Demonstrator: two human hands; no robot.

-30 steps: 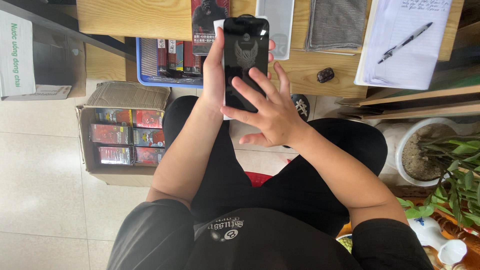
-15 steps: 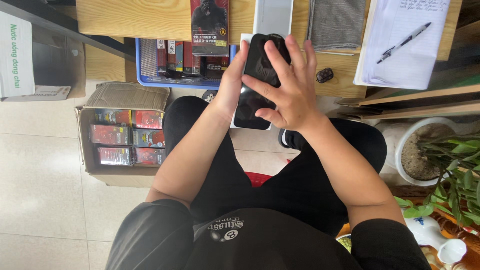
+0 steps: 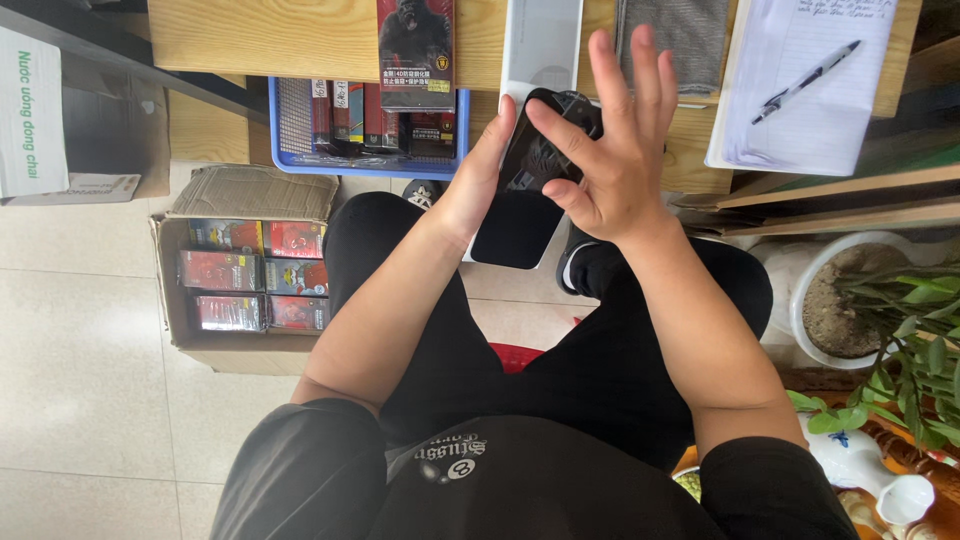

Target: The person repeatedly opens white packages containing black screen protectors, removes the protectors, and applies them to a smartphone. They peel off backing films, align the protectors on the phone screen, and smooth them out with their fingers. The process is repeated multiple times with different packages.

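Black and glossy, the phone (image 3: pixel 530 185) sat at upper centre of the frame, gripped along its edge by the left hand (image 3: pixel 478 185). Right hand (image 3: pixel 615 165) hovered over it, fingers (image 3: pixel 640 75) spread wide, apparently smoothing its face; a steady, flat press seemed called for next.

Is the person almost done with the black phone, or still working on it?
Still working. The left hand holds the black phone above the lap, and the right hand presses a thumb on its upper end, fingers spread wide. One flat pack lies on the wooden desk; many more wait in the cardboard box and blue basket.
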